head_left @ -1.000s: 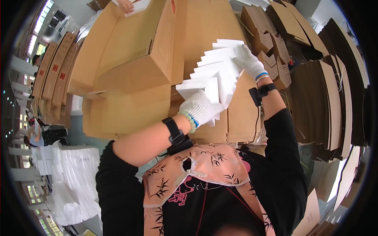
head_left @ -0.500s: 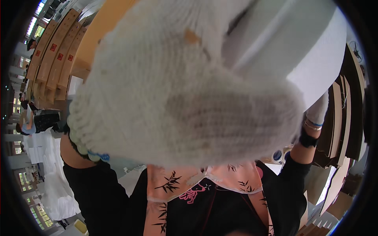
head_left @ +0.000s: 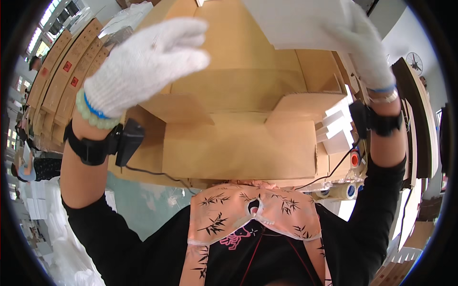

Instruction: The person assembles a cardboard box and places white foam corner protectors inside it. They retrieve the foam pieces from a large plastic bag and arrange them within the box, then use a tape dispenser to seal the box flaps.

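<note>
A large cardboard box [head_left: 238, 148] lies open in front of me, with its near flaps folded outward. Above its left side is my left hand [head_left: 150, 64] in a white knit glove, fingers stretched forward, holding nothing. My right hand [head_left: 369, 52], also gloved, grips the right side of a smooth white sheet [head_left: 296, 28] over the far right of the box. Those right fingers are partly blurred against the white. The sheet's lower edge hangs above the brown cardboard interior.
Stacked flat cardboard boxes [head_left: 62, 71] stand at left, with a person [head_left: 36, 167] beyond them. Rolls of tape [head_left: 350, 190] lie right of the box. More cardboard sheets [head_left: 415, 119] lean at far right. White plastic wrapping [head_left: 71, 248] is at lower left.
My left hand has moved away from close to the camera toward the left, away from the white sheet. The sheet has moved farther off with my right hand, and the open box now shows.
</note>
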Demonstrator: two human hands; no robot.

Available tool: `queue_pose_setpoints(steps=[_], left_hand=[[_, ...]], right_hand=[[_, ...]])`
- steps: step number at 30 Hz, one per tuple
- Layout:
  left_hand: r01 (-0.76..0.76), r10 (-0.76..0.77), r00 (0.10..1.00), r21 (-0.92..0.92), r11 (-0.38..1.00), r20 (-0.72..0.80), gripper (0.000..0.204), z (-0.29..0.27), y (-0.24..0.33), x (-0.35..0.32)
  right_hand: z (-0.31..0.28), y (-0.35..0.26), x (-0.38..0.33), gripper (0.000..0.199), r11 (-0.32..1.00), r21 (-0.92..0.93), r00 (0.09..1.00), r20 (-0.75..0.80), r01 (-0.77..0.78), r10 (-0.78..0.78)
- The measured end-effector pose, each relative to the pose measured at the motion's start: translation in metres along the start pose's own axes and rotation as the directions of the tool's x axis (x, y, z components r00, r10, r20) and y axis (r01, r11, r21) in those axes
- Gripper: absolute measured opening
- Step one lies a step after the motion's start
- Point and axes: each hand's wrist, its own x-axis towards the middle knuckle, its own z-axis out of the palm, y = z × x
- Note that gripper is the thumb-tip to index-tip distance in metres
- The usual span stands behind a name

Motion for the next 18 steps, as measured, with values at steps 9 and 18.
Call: queue_pose_setpoints(steps=[9, 18], left_hand=[[0.309, -0.296, 0.931, -0.032, 0.95, 0.212, 0.056, -0.016, 0.042, -0.088], [-0.037, -0.008, 0.992, 0.349, 0.936, 0.128, 0.05, -0.038, 0.034, -0.092]], right_hand=[[0.069, 0.076, 0.018, 0.042, 0.652, -0.687, 0.751, 0.604, 0.321, 0.266], [-0.004, -0.021, 0.02, 0.049, 0.898, -0.391, 0.392, 0.872, 0.202, 0.292]])
